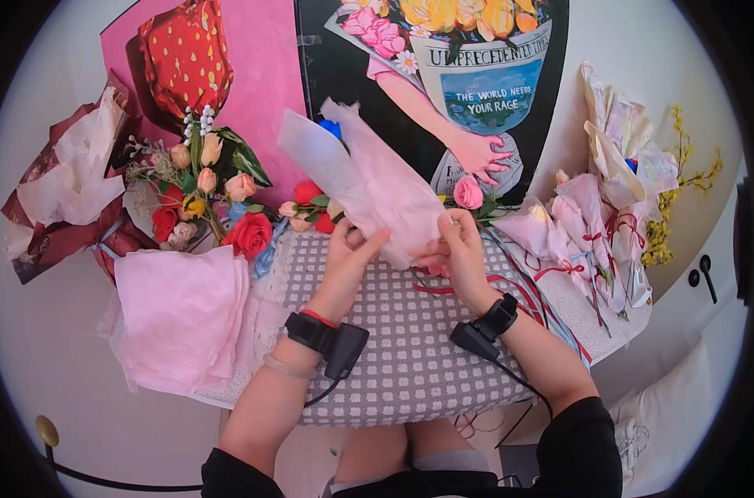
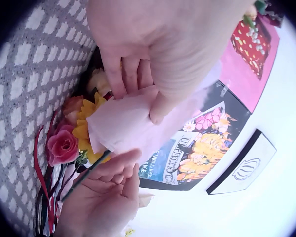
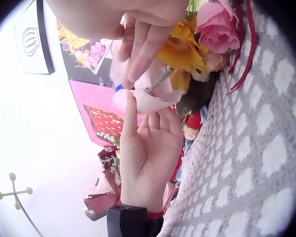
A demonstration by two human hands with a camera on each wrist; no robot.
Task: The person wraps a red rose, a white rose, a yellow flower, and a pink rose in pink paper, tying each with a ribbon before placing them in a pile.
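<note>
A sheet of pale pink wrapping paper [image 1: 385, 183] is rolled into a loose cone, with a blue flower [image 1: 330, 129] showing at its upper end. My left hand [image 1: 350, 259] pinches the paper's lower part, thumb [image 2: 160, 106] in front and fingers behind. From the narrow end of the cone comes a green stem [image 2: 86, 174]. My right hand [image 1: 462, 259] holds the stem close to the paper, its fingers [image 3: 143, 52] bent and touching the paper's edge. Most of the blue flower is hidden inside the wrap.
A stack of pink sheets [image 1: 182, 315] lies at the left, near loose artificial flowers [image 1: 248, 236] and a dark-red wrapped bouquet [image 1: 70, 174]. Several wrapped single flowers [image 1: 572, 220] lie at the right beside red and grey ribbons [image 1: 531, 290]. A painted board [image 1: 377, 100] stands behind.
</note>
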